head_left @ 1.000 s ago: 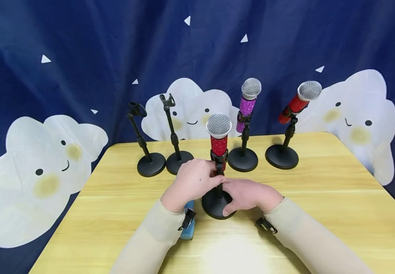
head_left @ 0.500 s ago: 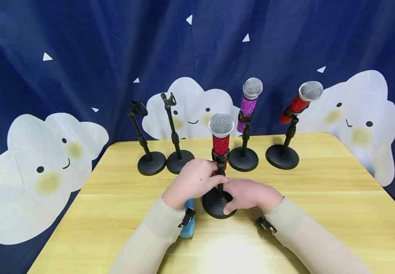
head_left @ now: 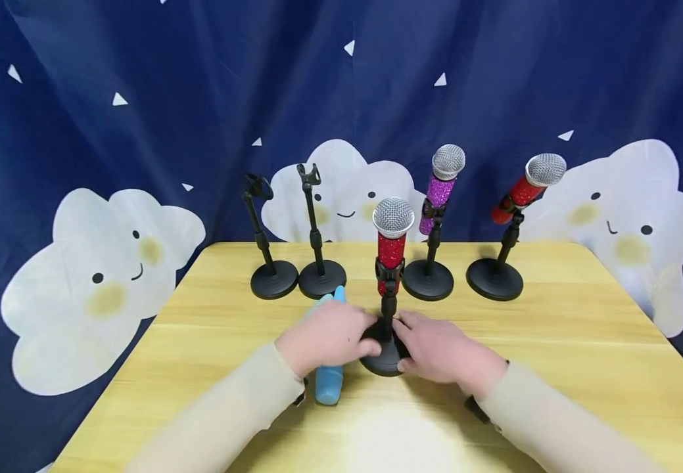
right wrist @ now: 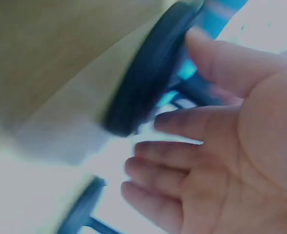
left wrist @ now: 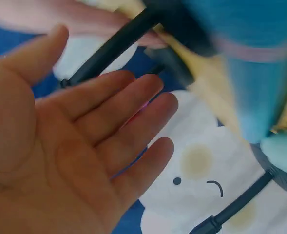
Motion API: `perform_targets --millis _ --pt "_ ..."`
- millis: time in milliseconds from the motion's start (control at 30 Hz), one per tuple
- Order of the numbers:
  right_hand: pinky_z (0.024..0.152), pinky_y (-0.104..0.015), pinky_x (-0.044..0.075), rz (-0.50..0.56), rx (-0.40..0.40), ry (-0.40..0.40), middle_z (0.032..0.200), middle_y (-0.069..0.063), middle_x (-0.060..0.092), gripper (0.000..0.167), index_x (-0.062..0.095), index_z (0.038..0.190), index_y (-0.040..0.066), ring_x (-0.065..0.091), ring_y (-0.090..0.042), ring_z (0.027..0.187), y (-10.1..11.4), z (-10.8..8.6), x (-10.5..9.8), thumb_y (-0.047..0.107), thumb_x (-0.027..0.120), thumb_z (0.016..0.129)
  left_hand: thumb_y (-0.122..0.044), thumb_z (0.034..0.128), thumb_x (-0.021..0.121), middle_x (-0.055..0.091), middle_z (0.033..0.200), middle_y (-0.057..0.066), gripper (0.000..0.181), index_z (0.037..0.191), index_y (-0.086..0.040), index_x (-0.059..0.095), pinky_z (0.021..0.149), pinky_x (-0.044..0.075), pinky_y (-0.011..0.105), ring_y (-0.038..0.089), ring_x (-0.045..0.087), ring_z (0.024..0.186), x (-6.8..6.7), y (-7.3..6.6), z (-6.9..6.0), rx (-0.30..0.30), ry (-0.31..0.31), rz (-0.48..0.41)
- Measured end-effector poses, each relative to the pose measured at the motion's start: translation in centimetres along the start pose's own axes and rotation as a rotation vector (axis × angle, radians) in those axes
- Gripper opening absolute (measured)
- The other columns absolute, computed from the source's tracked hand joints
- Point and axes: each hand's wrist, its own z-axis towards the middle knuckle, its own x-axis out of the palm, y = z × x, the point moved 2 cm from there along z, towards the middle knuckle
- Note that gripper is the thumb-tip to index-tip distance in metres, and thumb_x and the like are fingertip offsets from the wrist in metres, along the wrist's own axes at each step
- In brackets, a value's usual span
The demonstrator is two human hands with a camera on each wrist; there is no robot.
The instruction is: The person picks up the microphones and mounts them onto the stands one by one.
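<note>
A red glittery microphone (head_left: 391,249) with a silver mesh head sits in the clip of a black stand (head_left: 387,360) at the middle of the table. Left of this stand is my left hand (head_left: 330,332), its fingers extended; the left wrist view shows its bare palm (left wrist: 70,151). On the other side, my right hand (head_left: 443,348) lies close to the round base (right wrist: 150,73), fingers loosely extended with nothing in them. Whether either hand touches the base is unclear. Partly under my left hand lies a blue, rounded long object (head_left: 329,384), its kind unclear.
Behind on the left stand two black microphone stands with bare clips (head_left: 273,279) (head_left: 321,279). A purple microphone (head_left: 438,192) and another red microphone (head_left: 524,192) are in stands at the back right. A blue cloud-printed curtain (head_left: 246,79) hangs behind the wooden table (head_left: 554,368).
My left hand has released the stand's pole and moved down and left. My right hand has drawn slightly right, off the base. More of the blue object shows, and the head view has shifted a little.
</note>
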Motion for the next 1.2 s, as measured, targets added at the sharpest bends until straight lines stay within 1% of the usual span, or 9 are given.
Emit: perform_targets --millis 67,167,267,367,567,667,833,1000,1200 --pt "0.102 -0.051 0.046 -0.063 0.022 0.023 0.149 -0.025 0.046 0.075 0.051 0.143 -0.005 0.047 -0.038 0.136 0.8 -1.2 0.0 0.044 0.074 0.091 -0.055 0.0913 0.068 0.070 0.117 0.000 0.050 0.120 -0.015 0.072 0.089 0.051 0.036 0.015 0.067 0.105 1.1 -0.5 -0.7 0.032 0.123 0.056" --pt "0.106 -0.047 0.044 -0.092 0.018 0.061 0.152 -0.026 0.042 0.079 0.050 0.144 -0.006 0.044 -0.037 0.139 1.5 -1.9 0.0 0.048 0.072 0.091 -0.061 0.0904 0.066 0.051 0.150 0.008 0.076 0.145 -0.009 0.056 0.112 0.037 0.037 0.020 0.048 0.137 2.3 -1.0 -1.4 0.047 0.273 0.137" --pt "0.108 -0.046 0.042 -0.110 -0.014 0.062 0.154 -0.029 0.038 0.084 0.047 0.145 -0.009 0.041 -0.038 0.141 1.6 -1.2 0.1 0.051 0.071 0.091 -0.063 0.0903 0.064 0.038 0.159 0.011 0.086 0.152 -0.007 0.045 0.117 0.028 0.035 0.023 0.036 0.145 2.9 -0.9 -1.3 0.028 0.349 0.181" --pt "0.110 -0.046 0.039 -0.124 -0.026 0.043 0.154 -0.031 0.035 0.088 0.043 0.145 -0.012 0.038 -0.040 0.142 0.9 0.2 0.2 0.051 0.070 0.091 -0.064 0.0900 0.063 0.033 0.161 0.013 0.090 0.155 -0.005 0.039 0.118 0.027 0.036 0.025 0.033 0.147 2.9 0.0 -0.4 -0.004 0.371 0.212" --pt "0.111 -0.047 0.038 -0.094 -0.033 0.068 0.155 -0.032 0.032 0.088 0.040 0.147 -0.013 0.039 -0.041 0.141 -1.1 4.0 -0.1 0.049 0.068 0.092 -0.067 0.0877 0.064 0.031 0.162 0.010 0.094 0.157 -0.008 0.037 0.115 0.031 0.036 0.025 0.036 0.145 2.6 2.6 2.8 -0.101 0.455 0.199" --pt "0.113 -0.047 0.035 -0.074 -0.001 0.103 0.157 -0.029 0.031 0.087 0.039 0.149 -0.010 0.038 -0.041 0.142 -2.3 6.0 -0.4 0.050 0.065 0.093 -0.065 0.0899 0.062 0.030 0.163 0.008 0.091 0.157 -0.011 0.036 0.114 0.034 0.038 0.026 0.037 0.145 2.4 3.9 4.6 -0.160 0.492 0.169" --pt "0.116 -0.050 0.028 -0.036 0.084 0.146 0.159 -0.023 0.032 0.080 0.039 0.152 -0.003 0.033 -0.039 0.145 -4.1 8.8 -1.4 0.048 0.061 0.095 -0.060 0.0948 0.059 0.028 0.164 0.004 0.078 0.157 -0.017 0.038 0.114 0.033 0.042 0.026 0.032 0.147 1.7 5.8 6.8 -0.238 0.505 0.091" --pt "0.117 -0.051 0.027 0.030 0.157 0.177 0.161 -0.021 0.029 0.076 0.037 0.154 0.000 0.032 -0.039 0.146 -5.0 10.4 -2.2 0.045 0.060 0.097 -0.057 0.0961 0.058 0.026 0.165 0.000 0.073 0.157 -0.022 0.038 0.114 0.033 0.043 0.025 0.032 0.147 1.5 7.4 8.0 -0.287 0.492 0.010" --pt "0.116 -0.048 0.029 0.103 0.207 0.210 0.164 -0.019 0.022 0.074 0.031 0.157 0.001 0.030 -0.037 0.147 -5.5 10.9 -2.2 0.038 0.059 0.098 -0.054 0.0976 0.057 0.020 0.167 -0.002 0.073 0.159 -0.023 0.033 0.114 0.032 0.043 0.024 0.031 0.148 2.0 8.2 8.3 -0.295 0.474 -0.063"
